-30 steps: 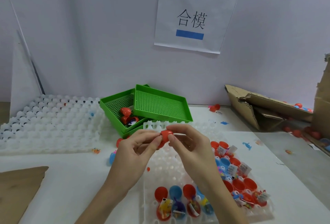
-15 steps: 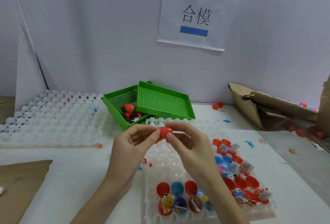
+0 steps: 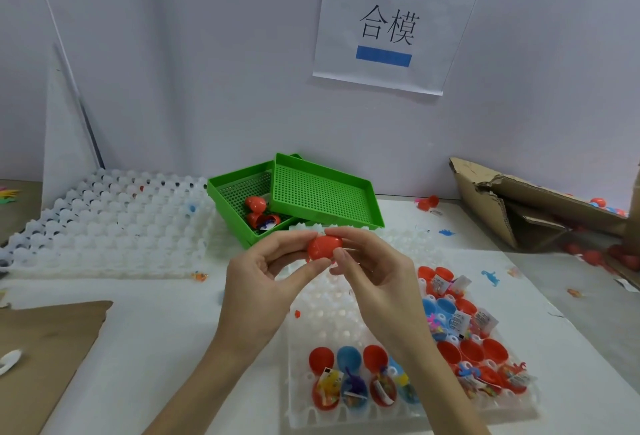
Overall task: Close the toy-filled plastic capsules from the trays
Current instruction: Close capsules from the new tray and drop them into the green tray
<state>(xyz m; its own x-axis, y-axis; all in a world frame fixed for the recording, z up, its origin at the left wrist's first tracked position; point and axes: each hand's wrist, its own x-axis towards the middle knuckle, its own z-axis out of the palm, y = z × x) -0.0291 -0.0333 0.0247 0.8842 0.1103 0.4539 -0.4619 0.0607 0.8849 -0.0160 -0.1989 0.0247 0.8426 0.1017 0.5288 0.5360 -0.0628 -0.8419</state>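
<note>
A red capsule [image 3: 323, 248] is held up above the table, pinched between both hands. My left hand [image 3: 266, 282] grips its left side with thumb and fingers. My right hand [image 3: 372, 278] grips its right side the same way. Below them lies a white dimpled tray [image 3: 318, 316]. Several open red and blue capsules [image 3: 349, 382] with toys and paper slips sit in its near row, and more open capsules [image 3: 464, 323] fill its right side. Two stacked green mesh trays [image 3: 322, 192] stand behind the hands, the lower one holding red capsules [image 3: 258, 211].
A stack of white dimpled trays [image 3: 104, 226] lies at the left. A torn cardboard box [image 3: 526, 199] with loose red capsules sits at the right. Brown cardboard [image 3: 45, 344] covers the near left corner. A paper sign [image 3: 391, 25] hangs on the wall.
Both hands keep hold of the red capsule in front of the green trays; the thumbs have shifted slightly on it. The camera view has drifted a little.
</note>
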